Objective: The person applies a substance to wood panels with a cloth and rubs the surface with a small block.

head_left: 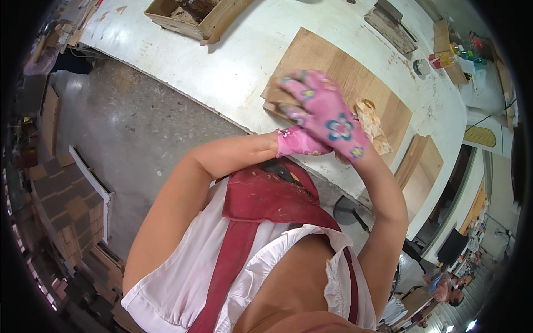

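Both hands wear pink gloves with a flower pattern. My right hand (325,114) is over the near left end of a flat wood-grain board (355,72) on the white table. Its fingers point left and look bent, but motion smears them, and what they hold, if anything, does not show. My left hand (300,143) lies beneath the right wrist at the table's near edge, its fingers hidden. A crumpled whitish cloth or paper (373,125) with brown stains rests on the board, beside the right wrist.
The white table (183,61) bears a wooden tray (175,25) at the far left. A dark-topped block (391,28) and a small round tin (421,67) stand far right. More wood pieces (419,166) lie at the right edge. Stacked brown panels (66,205) stand on the floor at left.
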Motion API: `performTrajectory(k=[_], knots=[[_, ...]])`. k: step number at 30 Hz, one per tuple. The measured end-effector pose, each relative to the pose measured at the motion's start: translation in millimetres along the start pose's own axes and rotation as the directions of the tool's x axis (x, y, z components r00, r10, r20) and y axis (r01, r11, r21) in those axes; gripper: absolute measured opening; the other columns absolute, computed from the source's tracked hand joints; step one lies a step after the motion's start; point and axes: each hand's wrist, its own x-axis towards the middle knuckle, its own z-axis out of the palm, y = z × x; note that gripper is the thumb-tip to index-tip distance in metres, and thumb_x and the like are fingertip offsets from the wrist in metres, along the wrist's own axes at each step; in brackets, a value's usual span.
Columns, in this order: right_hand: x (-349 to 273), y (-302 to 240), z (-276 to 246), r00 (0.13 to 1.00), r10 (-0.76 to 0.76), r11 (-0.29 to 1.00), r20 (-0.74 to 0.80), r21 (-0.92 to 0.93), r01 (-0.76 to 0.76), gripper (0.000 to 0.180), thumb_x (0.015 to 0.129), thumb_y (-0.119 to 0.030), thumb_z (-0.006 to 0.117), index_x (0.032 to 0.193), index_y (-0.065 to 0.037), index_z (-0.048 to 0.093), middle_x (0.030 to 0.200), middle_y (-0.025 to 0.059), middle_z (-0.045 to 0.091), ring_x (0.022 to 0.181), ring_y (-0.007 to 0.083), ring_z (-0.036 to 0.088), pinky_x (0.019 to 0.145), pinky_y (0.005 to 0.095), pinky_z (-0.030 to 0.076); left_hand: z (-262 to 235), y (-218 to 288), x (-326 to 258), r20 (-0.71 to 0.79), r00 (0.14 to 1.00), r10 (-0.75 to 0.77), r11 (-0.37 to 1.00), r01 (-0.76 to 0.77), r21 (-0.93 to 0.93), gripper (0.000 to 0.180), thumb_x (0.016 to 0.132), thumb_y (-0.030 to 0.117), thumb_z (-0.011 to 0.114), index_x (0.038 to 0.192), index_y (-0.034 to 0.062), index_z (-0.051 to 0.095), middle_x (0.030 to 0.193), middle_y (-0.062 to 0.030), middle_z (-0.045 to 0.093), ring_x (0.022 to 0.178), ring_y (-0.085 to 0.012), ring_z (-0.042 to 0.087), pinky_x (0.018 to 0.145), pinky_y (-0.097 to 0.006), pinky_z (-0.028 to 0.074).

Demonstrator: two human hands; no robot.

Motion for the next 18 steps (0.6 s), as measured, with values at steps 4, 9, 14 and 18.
performTrajectory(k=[4, 9, 14, 18], knots=[[26, 3, 22, 0.972, -0.169, 0.984, 0.161, 0.083, 0.158, 0.041, 0.084, -0.025, 0.060, 0.121, -0.008, 0.056, 0.123, 0.0139, 0.053, 0.114, 0.0318, 0.049, 0.099, 0.0431, 0.039, 17, 0, 1, 0.149, 0.988, 0.035, 0.323, -0.153, 0.934, 0.044, 0.097, 0.015, 0.037, 0.140, 0.0071, 0.031, 0.142, -0.0102, 0.039, 0.130, -0.0201, 0.039, 0.109, -0.033, 0.032], [35, 22, 19, 0.975, -0.160, 0.967, 0.154, 0.222, 0.124, 0.039, 0.083, -0.020, 0.062, 0.119, -0.006, 0.058, 0.120, 0.0145, 0.055, 0.113, 0.0330, 0.049, 0.098, 0.0419, 0.039, 71, -11, -13, 0.163, 0.986, -0.036, -0.789, -0.128, 0.601, 0.048, 0.081, 0.011, 0.060, 0.127, 0.0118, 0.049, 0.130, -0.0109, 0.050, 0.123, -0.0255, 0.047, 0.102, -0.037, 0.039], [82, 98, 10, 0.993, 0.101, 0.993, -0.059, -0.049, -0.104, 0.038, 0.083, -0.030, 0.062, 0.115, -0.009, 0.063, 0.112, 0.0140, 0.060, 0.109, 0.0297, 0.053, 0.094, 0.0412, 0.044, 99, -9, 5, 0.417, 0.889, -0.188, -0.919, -0.309, 0.244, 0.064, 0.057, 0.005, 0.067, 0.118, 0.0187, 0.058, 0.123, -0.0055, 0.054, 0.112, -0.0282, 0.052, 0.103, -0.043, 0.038], [108, 137, 3, 0.940, 0.310, 0.933, -0.140, -0.146, -0.329, 0.037, 0.084, -0.035, 0.061, 0.108, -0.009, 0.066, 0.105, 0.0158, 0.062, 0.104, 0.0309, 0.056, 0.092, 0.0403, 0.045, 105, -8, 6, 0.351, 0.917, -0.192, -0.922, -0.290, 0.255, 0.066, 0.055, 0.006, 0.070, 0.118, 0.0194, 0.058, 0.122, -0.0043, 0.054, 0.112, -0.0271, 0.051, 0.106, -0.043, 0.035]])
